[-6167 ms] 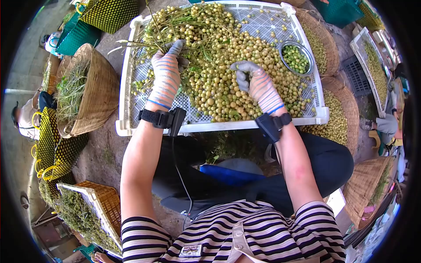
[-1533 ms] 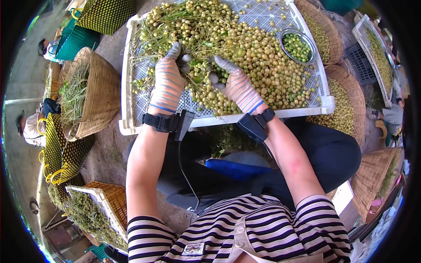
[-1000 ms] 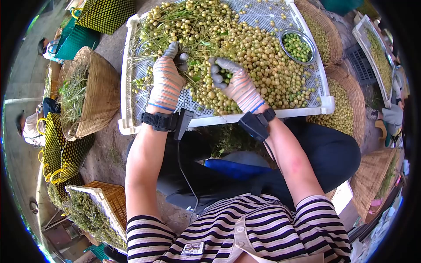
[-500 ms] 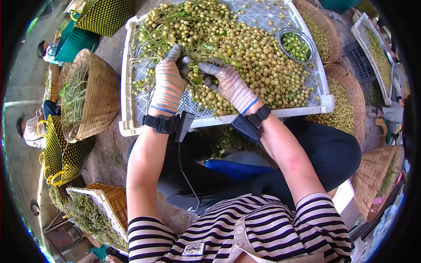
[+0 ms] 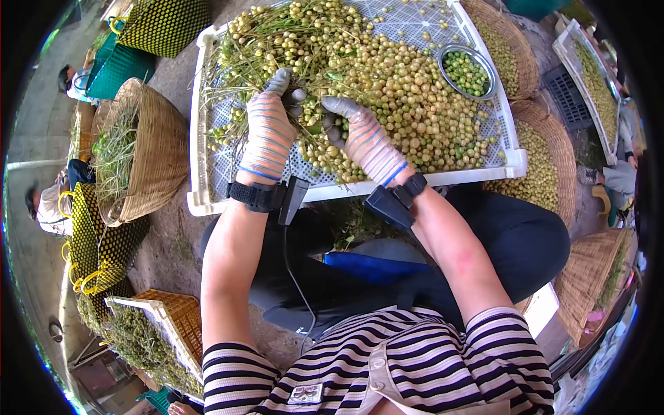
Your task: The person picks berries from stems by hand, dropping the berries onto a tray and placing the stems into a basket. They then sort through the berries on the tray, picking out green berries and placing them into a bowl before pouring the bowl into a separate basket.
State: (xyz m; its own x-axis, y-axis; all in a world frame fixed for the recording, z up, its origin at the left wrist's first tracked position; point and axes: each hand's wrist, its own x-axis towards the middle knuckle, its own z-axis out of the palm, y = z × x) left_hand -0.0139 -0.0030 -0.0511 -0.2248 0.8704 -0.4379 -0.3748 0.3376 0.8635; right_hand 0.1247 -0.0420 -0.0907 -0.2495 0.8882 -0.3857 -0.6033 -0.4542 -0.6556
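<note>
A white perforated plastic tray [image 5: 515,162] carries many small round yellow-green fruits [image 5: 415,117] and a tangle of thin green stems [image 5: 259,48]. My left hand [image 5: 268,128], in a striped glove with grey fingertips, is closed around a bunch of fruit stems at the tray's left. Close to its right, my right hand [image 5: 363,138] wears a matching glove; its fingers curl over the fruits, and what they pinch is hidden. A gap separates the two hands. A metal bowl [image 5: 492,86] of greener fruits rests on the tray's right side.
At the left stands a wicker basket [image 5: 162,149] with stalks, beside yellow-black woven bags [image 5: 114,256]. More wicker baskets [image 5: 564,149] of fruit border the tray's right. A crate of stems [image 5: 155,339] lies lower left. Other people [image 5: 52,207] sit at the edges.
My right hand has shifted slightly right, widening the gap between the hands. My left hand stays nearly in place, still on the stems.
</note>
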